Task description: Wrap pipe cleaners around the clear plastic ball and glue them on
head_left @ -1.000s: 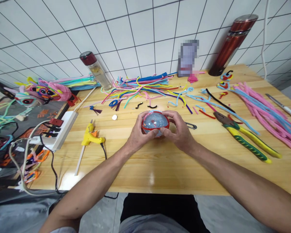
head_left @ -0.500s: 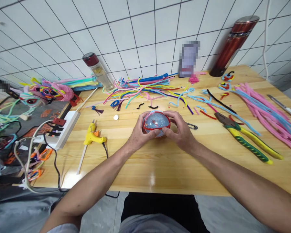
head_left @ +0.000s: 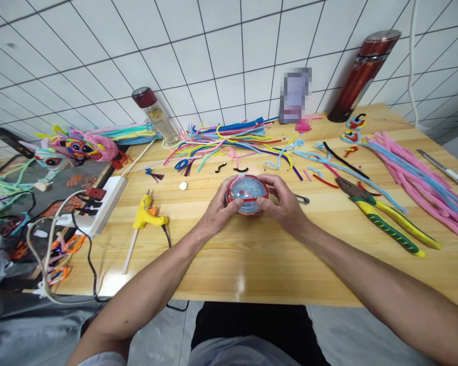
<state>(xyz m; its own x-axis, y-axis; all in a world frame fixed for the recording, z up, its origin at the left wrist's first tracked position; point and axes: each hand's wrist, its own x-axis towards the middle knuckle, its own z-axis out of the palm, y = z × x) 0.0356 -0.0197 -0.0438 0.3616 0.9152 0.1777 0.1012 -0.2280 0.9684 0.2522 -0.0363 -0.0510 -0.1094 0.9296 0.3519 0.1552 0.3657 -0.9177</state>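
A clear round ball (head_left: 247, 189) with a red band around it and bluish material inside is held between both hands, low over the table. My left hand (head_left: 224, 202) wraps its left side, with the thumb on the red band at the front. From the right, my right hand (head_left: 277, 199) grips it the same way, thumb near the front edge. The underside of the ball is hidden. Beside my right hand lies a small dark clip-like piece (head_left: 302, 200). Short black pipe cleaner bits (head_left: 240, 170) lie just beyond the ball.
A yellow glue gun (head_left: 147, 216) and white power strip (head_left: 107, 206) lie left; green-yellow pliers (head_left: 385, 216) lie right. Pipe cleaners (head_left: 229, 137) spread along the back, near a glass bottle (head_left: 156, 117) and red thermos (head_left: 362, 76). A knife (head_left: 445, 170) lies far right.
Both hands keep their hold on the ball. Its top has tilted slightly, and the left thumb has shifted a little left along the red band. The camera view has moved slightly.
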